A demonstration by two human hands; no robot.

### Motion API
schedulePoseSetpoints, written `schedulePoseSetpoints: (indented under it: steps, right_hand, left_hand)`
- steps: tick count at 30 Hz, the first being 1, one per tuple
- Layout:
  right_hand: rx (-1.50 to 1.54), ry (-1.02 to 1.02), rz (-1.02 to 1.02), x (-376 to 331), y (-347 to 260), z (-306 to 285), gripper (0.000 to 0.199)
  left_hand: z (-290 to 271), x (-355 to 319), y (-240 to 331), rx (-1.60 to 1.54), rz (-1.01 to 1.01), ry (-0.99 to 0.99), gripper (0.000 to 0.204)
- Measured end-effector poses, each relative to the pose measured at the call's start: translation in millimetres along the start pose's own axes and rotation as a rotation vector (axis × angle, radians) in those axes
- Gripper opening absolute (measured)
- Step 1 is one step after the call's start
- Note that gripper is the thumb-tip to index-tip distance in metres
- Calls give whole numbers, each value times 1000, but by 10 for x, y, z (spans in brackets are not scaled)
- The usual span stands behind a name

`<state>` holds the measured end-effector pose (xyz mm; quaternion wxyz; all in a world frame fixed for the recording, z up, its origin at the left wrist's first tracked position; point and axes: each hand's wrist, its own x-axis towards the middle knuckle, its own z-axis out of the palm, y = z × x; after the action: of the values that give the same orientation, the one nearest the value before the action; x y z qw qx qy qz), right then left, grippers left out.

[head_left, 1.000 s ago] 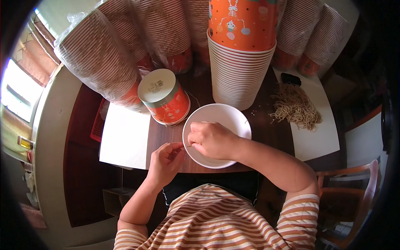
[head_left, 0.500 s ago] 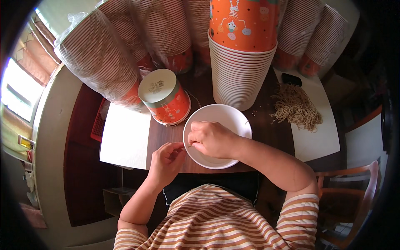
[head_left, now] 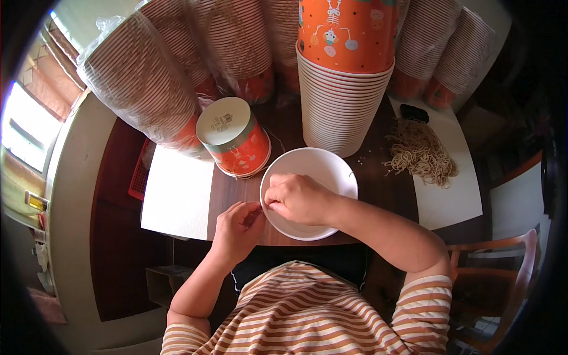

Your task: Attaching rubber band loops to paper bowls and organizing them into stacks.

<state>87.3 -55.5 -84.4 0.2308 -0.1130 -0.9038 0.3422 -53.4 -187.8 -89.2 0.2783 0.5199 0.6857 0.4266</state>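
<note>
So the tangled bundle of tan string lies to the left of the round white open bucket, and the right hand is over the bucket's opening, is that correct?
Not quite: the head view shows the tangled bundle of tan string to the right of the round white open bucket, not the left. The right hand is indeed over the bucket's opening.

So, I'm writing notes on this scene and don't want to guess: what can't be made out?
All in the head view:
Right hand: whether it pinches anything is hidden by the hand itself.
White bucket: part of its inside is hidden by the right hand.
Left hand: whether it holds anything is hidden by its own curl.
Tall bucket stack: top cut off by the upper edge.
White specks: too small to identify.
</note>
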Motion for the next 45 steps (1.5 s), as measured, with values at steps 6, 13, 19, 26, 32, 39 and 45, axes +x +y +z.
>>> schedulePoseSetpoints:
  steps: [6, 13, 19, 26, 32, 39, 45]
  right_hand:
    - [17, -28, 43, -6, -15, 7, 8]
    - [300, -235, 430, -98, -157, -158, 34]
    - [270, -341, 486, -170, -522, -275, 56]
    - [-48, -325, 282, -416, -584, -284, 34]
    - [-137, -183, 187, -543, -770, -361, 27]
    - [-11, 52, -86, -417, -869, -408, 20]
    - [250, -15, 22, -204, -750, -296, 13]
  left_hand:
    - [-24, 18, 82, 193, 70, -33, 13]
    - [-56, 23, -58, -291, -233, -178, 14]
    - [-168, -27, -127, -632, -270, -298, 7]
    - [-301, -219, -242, -783, -185, -361, 5]
    - [-238, -371, -133, -1001, -6, -366, 9]
    - [-90, -267, 86, -1049, -134, -256, 11]
    - [-113, -235, 131, -860, -139, -401, 18]
